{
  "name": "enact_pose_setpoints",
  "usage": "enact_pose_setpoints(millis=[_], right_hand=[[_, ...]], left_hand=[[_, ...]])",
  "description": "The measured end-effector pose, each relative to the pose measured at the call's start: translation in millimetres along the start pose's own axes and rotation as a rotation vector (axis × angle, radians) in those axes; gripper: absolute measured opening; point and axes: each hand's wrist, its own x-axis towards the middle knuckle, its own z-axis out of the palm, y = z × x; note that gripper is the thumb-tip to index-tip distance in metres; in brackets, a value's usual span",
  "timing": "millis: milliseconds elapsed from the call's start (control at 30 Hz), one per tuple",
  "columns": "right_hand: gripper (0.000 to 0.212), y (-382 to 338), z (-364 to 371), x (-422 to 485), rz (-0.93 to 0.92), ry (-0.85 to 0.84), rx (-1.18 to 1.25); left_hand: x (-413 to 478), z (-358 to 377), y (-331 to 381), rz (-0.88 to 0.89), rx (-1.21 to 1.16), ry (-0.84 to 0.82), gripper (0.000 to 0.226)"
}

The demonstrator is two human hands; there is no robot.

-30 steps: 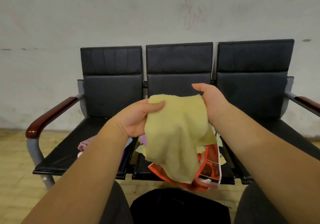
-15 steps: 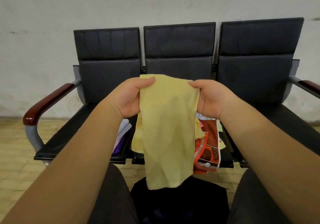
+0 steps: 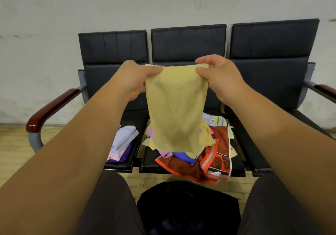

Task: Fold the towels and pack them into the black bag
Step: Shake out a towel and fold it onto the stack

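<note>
A yellow towel [image 3: 176, 107] hangs flat in the air in front of me, held by its top edge. My left hand [image 3: 134, 79] pinches its top left corner and my right hand [image 3: 218, 76] pinches its top right corner. Below it, on the middle seat, lies a loose pile of unfolded towels [image 3: 209, 154] in orange-brown, purple, blue and yellow. A small stack of folded towels [image 3: 122, 142] in pale blue, pink and purple sits on the left seat. The black bag [image 3: 187, 207] stands on the floor between my knees; I cannot see its inside.
A black three-seat bench [image 3: 269, 67] with wooden armrests [image 3: 49, 107] stands against a white wall. The right seat holds nothing visible. The floor is light wood. My dark-trousered knees frame the bag on both sides.
The towel hung bunched from my hands and is now spread flat between them, held by its two top corners. The view has tilted down, so the bag shows more.
</note>
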Motion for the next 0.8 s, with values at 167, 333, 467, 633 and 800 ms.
enact_pose_setpoints(millis=[167, 333, 467, 633, 800], right_hand=[[0.054, -15, -10, 2, -0.123, -0.119, -0.321], [0.033, -29, -6, 7, -0.216, 0.001, -0.442], [0.025, -35, -7, 11, -0.222, 0.028, -0.492], [0.017, -38, -7, 11, -0.235, 0.052, -0.534], [0.014, -32, -3, 9, -0.216, 0.065, -0.526]], left_hand=[[1, -4, 23, 0.212, 0.569, -0.061, 0.062], [4, 10, 33, 0.332, 0.848, 0.075, 0.033], [9, 15, 36, 0.346, 0.903, 0.150, 0.033], [9, 16, 36, 0.349, 0.950, 0.226, 0.036], [11, 15, 37, 0.343, 0.984, 0.226, 0.025]])
